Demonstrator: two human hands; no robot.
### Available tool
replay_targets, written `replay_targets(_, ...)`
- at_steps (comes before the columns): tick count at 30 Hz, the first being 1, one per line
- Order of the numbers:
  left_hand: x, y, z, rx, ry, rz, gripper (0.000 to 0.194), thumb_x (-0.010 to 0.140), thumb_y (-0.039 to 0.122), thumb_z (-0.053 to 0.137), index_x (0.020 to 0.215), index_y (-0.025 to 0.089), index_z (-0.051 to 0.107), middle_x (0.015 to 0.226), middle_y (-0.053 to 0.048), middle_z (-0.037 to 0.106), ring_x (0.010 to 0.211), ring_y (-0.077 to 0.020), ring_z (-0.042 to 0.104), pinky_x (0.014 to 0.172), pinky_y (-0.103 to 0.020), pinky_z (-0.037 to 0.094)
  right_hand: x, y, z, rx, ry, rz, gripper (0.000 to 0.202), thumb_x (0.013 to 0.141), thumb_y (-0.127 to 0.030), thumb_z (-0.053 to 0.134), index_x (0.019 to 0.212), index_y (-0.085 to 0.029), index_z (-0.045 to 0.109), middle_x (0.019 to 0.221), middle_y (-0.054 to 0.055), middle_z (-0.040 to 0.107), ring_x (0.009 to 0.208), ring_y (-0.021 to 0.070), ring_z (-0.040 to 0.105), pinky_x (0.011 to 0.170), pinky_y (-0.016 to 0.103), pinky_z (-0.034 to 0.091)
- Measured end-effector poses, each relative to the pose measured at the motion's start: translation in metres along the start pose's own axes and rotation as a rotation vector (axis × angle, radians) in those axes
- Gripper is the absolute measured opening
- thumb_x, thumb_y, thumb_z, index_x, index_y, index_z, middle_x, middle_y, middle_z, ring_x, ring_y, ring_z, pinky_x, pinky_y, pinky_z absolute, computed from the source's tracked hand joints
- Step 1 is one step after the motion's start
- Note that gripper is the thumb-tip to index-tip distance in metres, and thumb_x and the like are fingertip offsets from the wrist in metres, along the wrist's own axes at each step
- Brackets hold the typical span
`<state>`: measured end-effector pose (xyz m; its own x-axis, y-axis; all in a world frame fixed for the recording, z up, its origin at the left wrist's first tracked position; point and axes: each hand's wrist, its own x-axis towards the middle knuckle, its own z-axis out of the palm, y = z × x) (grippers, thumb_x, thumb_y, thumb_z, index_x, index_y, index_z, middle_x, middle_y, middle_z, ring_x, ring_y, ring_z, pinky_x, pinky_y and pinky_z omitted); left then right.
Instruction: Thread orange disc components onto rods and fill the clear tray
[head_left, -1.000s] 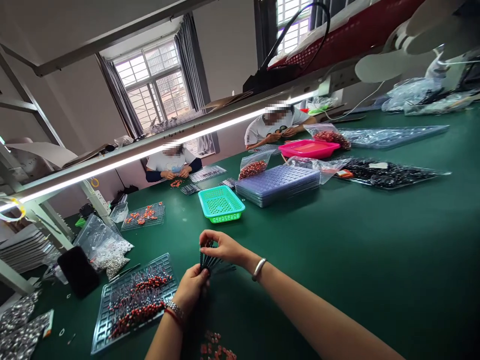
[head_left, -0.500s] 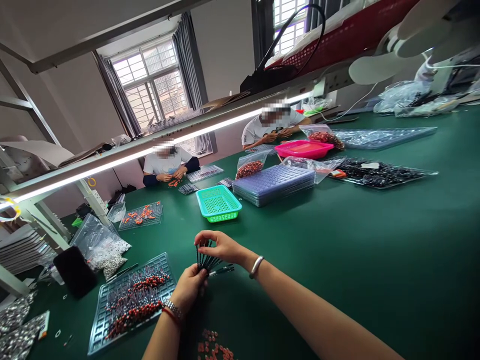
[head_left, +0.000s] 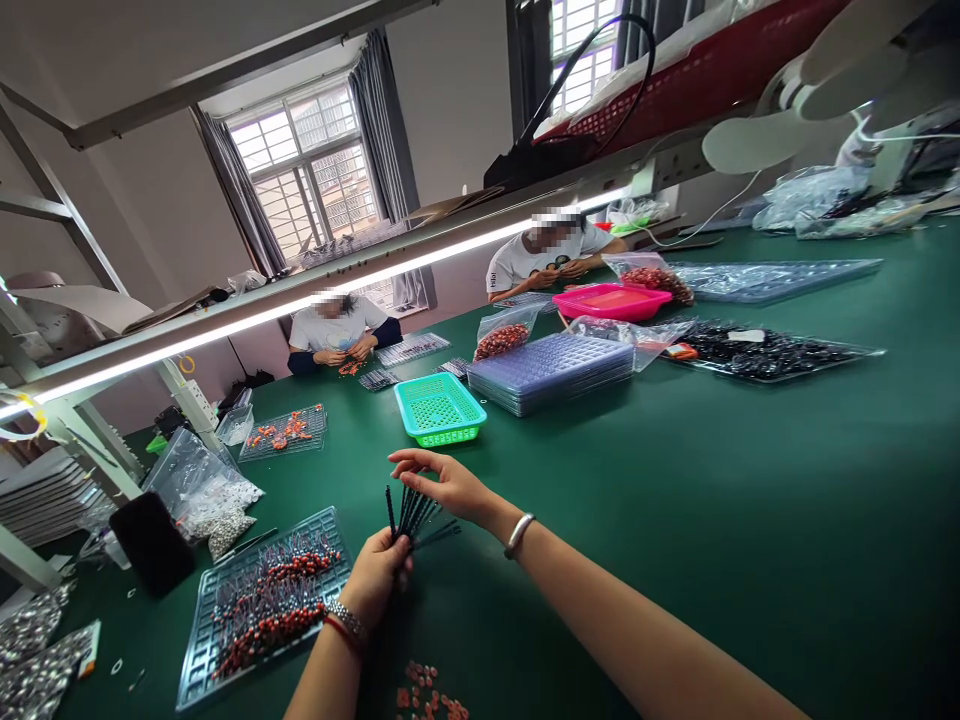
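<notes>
Just right of the beaded tray (head_left: 196, 655), my left hand (head_left: 377, 570) clenches a fan of black strips (head_left: 412, 515); a slackened grip could scatter them. My right hand (head_left: 455, 487), fingers loosely bent, seemingly empty, could snag their tops.

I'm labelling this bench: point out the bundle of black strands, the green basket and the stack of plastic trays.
Bundle of black strands (head_left: 413, 514), head view: middle of the fan.
Green basket (head_left: 441, 408), head view: bare perforated floor.
Stack of plastic trays (head_left: 553, 360), head view: top surface.
</notes>
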<state>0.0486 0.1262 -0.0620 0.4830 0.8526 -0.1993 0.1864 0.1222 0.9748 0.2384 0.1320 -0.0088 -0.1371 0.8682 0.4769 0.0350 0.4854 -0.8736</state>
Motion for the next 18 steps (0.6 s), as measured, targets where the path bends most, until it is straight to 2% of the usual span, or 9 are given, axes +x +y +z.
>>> replay_targets(4, 0.003, -0.004, -0.002, -0.021, 0.017, 0.014, 0.023, 0.091, 0.036, 0.053, 0.092, 0.013, 0.057, 0.072, 0.003, 0.055, 0.052, -0.0055, 0.048, 0.047, -0.019, 0.043, 0.002, 0.008, -0.01, 0.025, 0.052, 0.061, 0.041, 0.081, -0.051, 0.063, 0.105, -0.019, 0.062, 0.095, 0.007, 0.064, 0.095, 0.0227, 0.059, 0.087, 0.04, 0.046)
replay_targets(9, 0.005, -0.005, -0.003, -0.044, 0.029, 0.019, 0.023, 0.091, 0.035, 0.053, 0.094, 0.013, 0.057, 0.073, 0.003, 0.055, 0.052, -0.0055, 0.048, 0.047, -0.019, 0.043, 0.0, 0.016, -0.012, 0.077, -0.058, 0.112, 0.037, 0.072, -0.036, 0.077, 0.098, -0.017, 0.059, 0.085, 0.002, 0.062, 0.081, 0.0178, 0.06, 0.075, 0.034, 0.05)
replay_targets(14, 0.006, -0.006, -0.004, -0.057, 0.024, 0.018, 0.023, 0.091, 0.035, 0.054, 0.093, 0.013, 0.057, 0.072, 0.003, 0.054, 0.052, -0.0052, 0.047, 0.046, -0.018, 0.042, 0.001, 0.022, -0.008, 0.122, -0.103, 0.1, 0.016, 0.083, -0.023, 0.068, 0.091, -0.014, 0.058, 0.081, -0.001, 0.06, 0.077, 0.0157, 0.061, 0.074, 0.035, 0.051)
replay_targets(18, 0.006, -0.007, -0.004, -0.066, 0.023, 0.021, 0.023, 0.091, 0.035, 0.054, 0.093, 0.013, 0.057, 0.072, 0.003, 0.054, 0.052, -0.0052, 0.047, 0.046, -0.018, 0.042, 0.003, 0.028, -0.007, 0.132, -0.106, 0.083, 0.011, 0.087, -0.021, 0.065, 0.092, -0.014, 0.059, 0.083, -0.001, 0.06, 0.076, 0.0151, 0.061, 0.073, 0.034, 0.051)
